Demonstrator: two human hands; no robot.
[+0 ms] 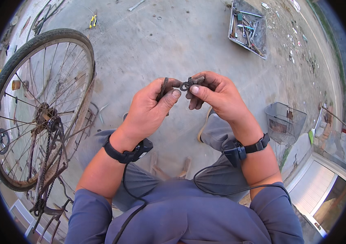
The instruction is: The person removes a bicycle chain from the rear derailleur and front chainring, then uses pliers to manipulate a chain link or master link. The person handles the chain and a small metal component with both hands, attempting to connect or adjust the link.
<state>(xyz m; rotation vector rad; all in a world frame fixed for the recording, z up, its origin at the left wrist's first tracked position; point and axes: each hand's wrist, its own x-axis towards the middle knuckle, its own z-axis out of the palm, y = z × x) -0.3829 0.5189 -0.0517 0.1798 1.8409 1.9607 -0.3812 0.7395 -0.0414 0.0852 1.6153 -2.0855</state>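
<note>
In front of my body both hands are raised close together, blackened with grime. Between thumb and fingers of my left hand (150,103) is a thin, dark, flat strip (164,86), its lower part hidden by the fingers. My right hand (217,95) pinches a small dark metal part with a round ring (185,86) at its left end. The ring sits near the left fingertips; whether it touches them I cannot tell. To my left stands a bicycle wheel (87,44) with a rusty sprocket (44,116) and a hanging chain (50,150).
A metal tray (233,38) of wrenches and other tools lies far right. Yellow-handled pliers (93,21) rest on the concrete floor at the far left. A wire basket (285,122) stands right of my arm. Cables run from both wrist straps across my lap.
</note>
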